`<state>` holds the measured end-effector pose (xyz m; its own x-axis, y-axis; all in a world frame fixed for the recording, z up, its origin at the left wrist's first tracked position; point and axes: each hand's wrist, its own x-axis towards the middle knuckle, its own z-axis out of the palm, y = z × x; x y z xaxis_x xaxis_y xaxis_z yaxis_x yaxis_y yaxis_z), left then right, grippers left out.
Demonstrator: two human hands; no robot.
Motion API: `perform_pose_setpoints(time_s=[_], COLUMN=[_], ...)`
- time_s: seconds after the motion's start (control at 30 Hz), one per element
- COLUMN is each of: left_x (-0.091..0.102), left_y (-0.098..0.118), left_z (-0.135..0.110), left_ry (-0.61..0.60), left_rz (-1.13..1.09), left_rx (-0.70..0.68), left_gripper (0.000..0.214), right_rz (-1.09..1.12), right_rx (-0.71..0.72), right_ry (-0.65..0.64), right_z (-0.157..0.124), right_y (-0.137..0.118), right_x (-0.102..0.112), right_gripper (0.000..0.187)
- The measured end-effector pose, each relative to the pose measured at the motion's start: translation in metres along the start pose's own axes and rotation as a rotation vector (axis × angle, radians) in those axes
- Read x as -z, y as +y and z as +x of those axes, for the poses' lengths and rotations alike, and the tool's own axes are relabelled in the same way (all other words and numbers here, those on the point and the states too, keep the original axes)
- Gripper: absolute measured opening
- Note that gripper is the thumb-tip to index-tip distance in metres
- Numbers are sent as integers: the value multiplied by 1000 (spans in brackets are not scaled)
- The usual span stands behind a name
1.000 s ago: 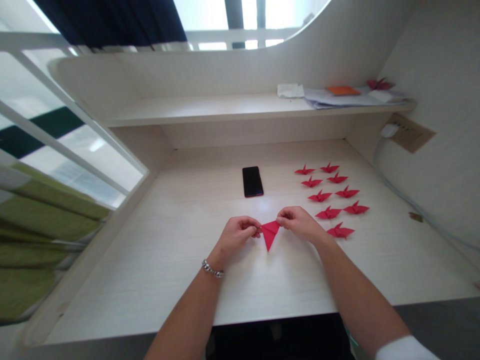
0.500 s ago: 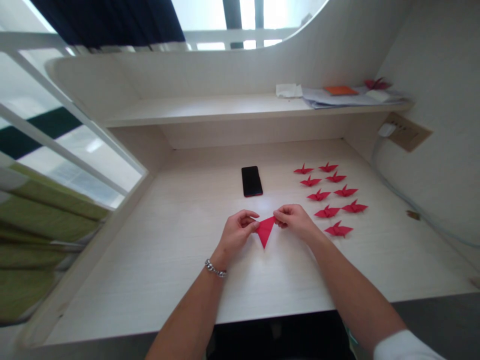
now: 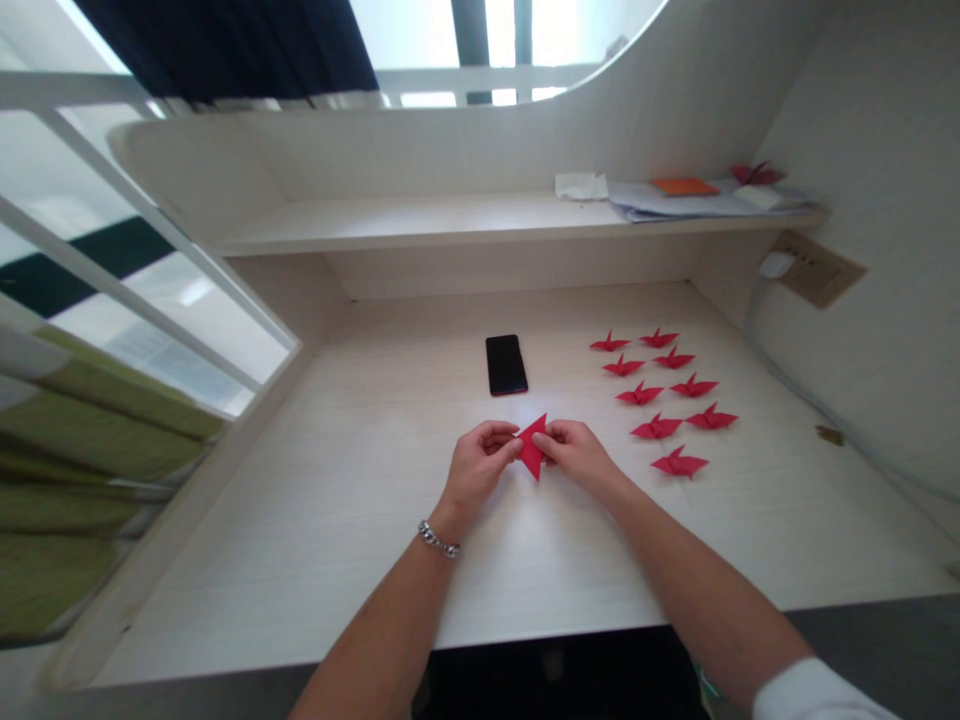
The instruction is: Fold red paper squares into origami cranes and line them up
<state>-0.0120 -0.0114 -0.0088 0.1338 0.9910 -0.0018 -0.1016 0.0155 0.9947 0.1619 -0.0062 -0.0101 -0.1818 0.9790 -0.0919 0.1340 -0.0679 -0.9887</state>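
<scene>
A piece of folded red paper is held just above the desk, pointed at its top and bottom. My left hand pinches its left side between thumb and fingers; a chain bracelet circles that wrist. On the paper's right side, my right hand also pinches it, the thumb lying on the front face. The other fingers partly hide behind the paper. To the right stand several finished red paper cranes in two rough columns.
A black phone lies on the desk beyond my hands. Papers, an orange sheet and a darker red paper crane rest on the shelf. A cable runs from the wall socket down the right side.
The folded paper has turned between my fingers, from a downward-pointing triangle to a shape pointed at top and bottom. My right hand has shifted slightly down and left.
</scene>
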Motion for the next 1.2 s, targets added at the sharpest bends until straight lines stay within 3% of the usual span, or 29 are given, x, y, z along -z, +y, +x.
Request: perform_pose_setpoints(time_s=[0.1,0.27,0.43,0.63,0.83,1.03,1.2], left_x=[-2,-3,-1,-6,-9,-6,-5], left_y=[-1,-3,-3,2,1,-1,-2], left_z=[0,1,2,-4,-4,-2,-2], left_ry=[51,84,103,19,-32,-64,-67], left_rz=[-28,-25,15,240,161,-20,-83], left_rx=[-28,-36,-59,-136,-33,78,91], left_gripper=[31,33,28,26,32,35,35], right_rz=[80,-89,-41,-93,187,209,195], right_rx=[-26,74,71,97,-14,-6,17], right_ry=[-43,27,21,68,-29,-32,-63], right_z=[0,-1,-3,-5,0,-2,-2], right_y=[0,-2,-3,-7,-3,-7,-5], right_x=[-2,-2,-2,-1,-1,-1,1], right_gripper=[29,26,25,27,33,34,32])
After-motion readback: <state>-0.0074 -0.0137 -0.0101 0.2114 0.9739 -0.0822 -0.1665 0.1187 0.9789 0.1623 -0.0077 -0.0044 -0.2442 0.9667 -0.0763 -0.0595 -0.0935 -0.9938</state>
